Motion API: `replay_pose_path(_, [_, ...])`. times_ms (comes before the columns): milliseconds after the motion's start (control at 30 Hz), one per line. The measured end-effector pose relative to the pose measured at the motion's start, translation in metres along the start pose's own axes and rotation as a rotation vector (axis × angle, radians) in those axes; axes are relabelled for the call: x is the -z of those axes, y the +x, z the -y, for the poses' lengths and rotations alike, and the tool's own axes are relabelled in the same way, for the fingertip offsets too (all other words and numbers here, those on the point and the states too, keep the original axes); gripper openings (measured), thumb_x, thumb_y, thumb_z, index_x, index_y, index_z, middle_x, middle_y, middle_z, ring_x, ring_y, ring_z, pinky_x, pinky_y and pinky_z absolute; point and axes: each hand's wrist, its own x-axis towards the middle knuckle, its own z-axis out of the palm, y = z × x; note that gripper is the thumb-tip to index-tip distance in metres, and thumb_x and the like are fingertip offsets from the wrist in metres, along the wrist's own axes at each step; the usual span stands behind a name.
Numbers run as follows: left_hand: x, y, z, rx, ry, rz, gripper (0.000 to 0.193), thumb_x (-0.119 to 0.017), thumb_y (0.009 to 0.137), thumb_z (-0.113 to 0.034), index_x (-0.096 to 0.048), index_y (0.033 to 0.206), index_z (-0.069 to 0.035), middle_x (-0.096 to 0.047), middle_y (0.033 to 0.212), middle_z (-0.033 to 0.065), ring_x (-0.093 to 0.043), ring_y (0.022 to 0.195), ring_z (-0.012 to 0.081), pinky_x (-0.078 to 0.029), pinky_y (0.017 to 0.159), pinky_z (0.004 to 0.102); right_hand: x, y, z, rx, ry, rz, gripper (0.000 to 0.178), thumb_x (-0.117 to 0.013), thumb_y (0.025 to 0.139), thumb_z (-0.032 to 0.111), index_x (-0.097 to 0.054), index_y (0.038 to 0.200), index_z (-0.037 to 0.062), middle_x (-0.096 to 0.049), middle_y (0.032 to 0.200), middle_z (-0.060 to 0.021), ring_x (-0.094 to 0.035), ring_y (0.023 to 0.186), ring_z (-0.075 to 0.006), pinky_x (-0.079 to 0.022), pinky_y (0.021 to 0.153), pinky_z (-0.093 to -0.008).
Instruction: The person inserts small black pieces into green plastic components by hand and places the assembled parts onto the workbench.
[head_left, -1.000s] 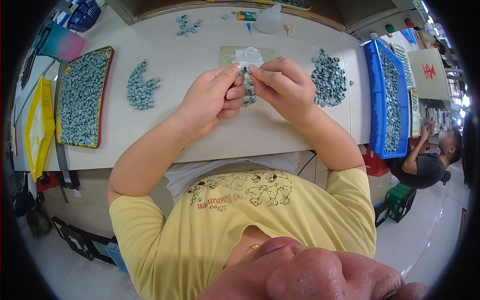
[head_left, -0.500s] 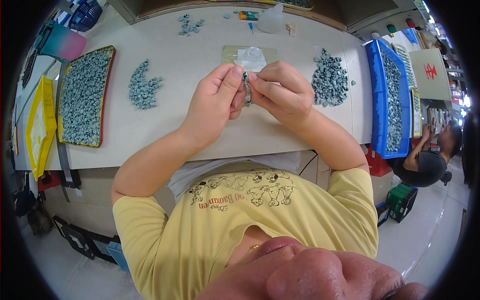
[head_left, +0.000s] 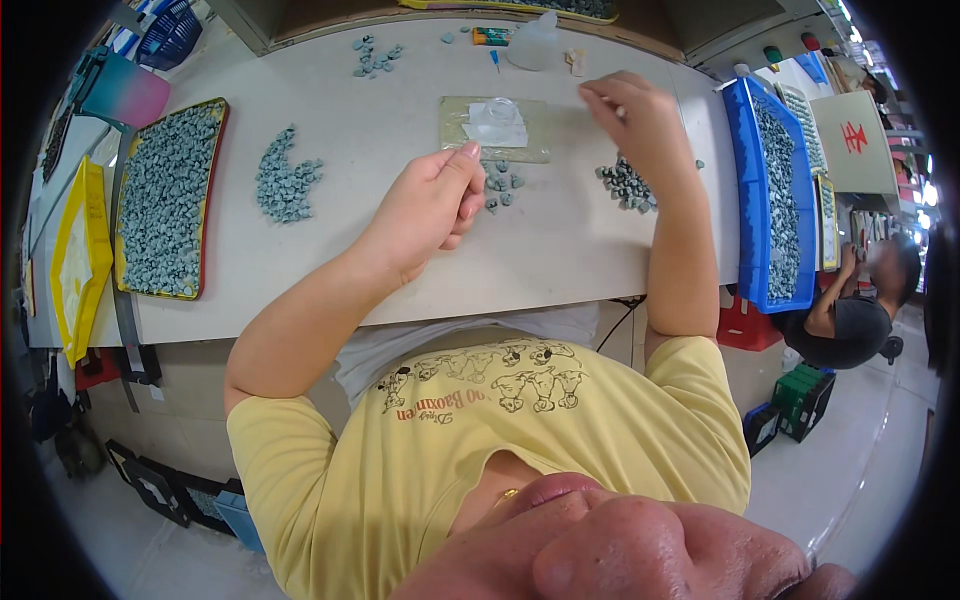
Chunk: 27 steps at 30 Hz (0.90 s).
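My left hand point(head_left: 432, 205) is closed above the table, thumb pressed on the bent fingers; what it pinches, if anything, is hidden. My right hand point(head_left: 640, 120) hangs over the right pile of grey-green pieces point(head_left: 628, 188) and covers part of it. Its fingers are curled, and a small pale spot shows among them, too small to name. Just beyond the left hand lies a flat olive mat point(head_left: 538, 135) bearing white paper point(head_left: 490, 130) and a small clear round dish point(head_left: 502, 108). Several loose grey-green pieces point(head_left: 503, 182) lie beside the left fingertips.
On the left are a curved pile point(head_left: 284, 175), a full tray point(head_left: 170, 200) and a yellow tray point(head_left: 95, 225). A blue bin point(head_left: 745, 190) stands at the right edge. Along the back sit a translucent bottle point(head_left: 533, 45) and a small pile point(head_left: 375, 58). A person point(head_left: 850, 310) sits far right.
My right hand has left the left hand and moved right and away, over the right pile. The left hand stays nearly in place. The loose pieces between the hands now show.
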Motion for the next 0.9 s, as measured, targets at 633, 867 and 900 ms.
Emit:
replay_pose_path(633, [0.019, 0.001, 0.006, -0.197, -0.151, 0.015, 0.02, -0.042, 0.094, -0.02, -0.047, 0.1, -0.002, -0.05, 0.08, 0.0028, -0.033, 0.055, 0.0038, -0.03, 0.046, 0.0179, -0.009, 0.004, 0.036, -0.073, 0.24, 0.072, 0.021, -0.06, 0.073, -0.002, -0.064, 0.093, 0.002, -0.061, 0.082, -0.0075, -0.058, 0.069, -0.0156, -0.048, 0.065, -0.0248])
replay_pose_path(867, [0.019, 0.002, 0.004, -0.14, -0.098, 0.082, 0.018, -0.045, 0.093, -0.018, -0.053, 0.094, -0.002, -0.05, 0.079, 0.0002, -0.032, 0.053, 0.0027, -0.028, 0.046, 0.0178, -0.033, -0.008, 0.071, -0.106, 0.764, 0.158, 0.016, -0.061, 0.077, -0.004, -0.062, 0.093, -0.0008, -0.062, 0.09, -0.0059, -0.058, 0.079, -0.0115, -0.048, 0.07, -0.0233])
replay_pose_path(900, [0.021, 0.003, 0.006, -0.14, -0.134, 0.111, 0.017, -0.046, 0.092, -0.017, -0.054, 0.093, -0.001, -0.05, 0.078, -0.0002, -0.032, 0.053, 0.0024, -0.027, 0.046, 0.0177, -0.035, -0.008, 0.071, -0.106, 0.764, 0.158, 0.016, -0.061, 0.077, -0.004, -0.062, 0.093, -0.0008, -0.062, 0.09, -0.0059, -0.058, 0.079, -0.0115, -0.048, 0.07, -0.0233])
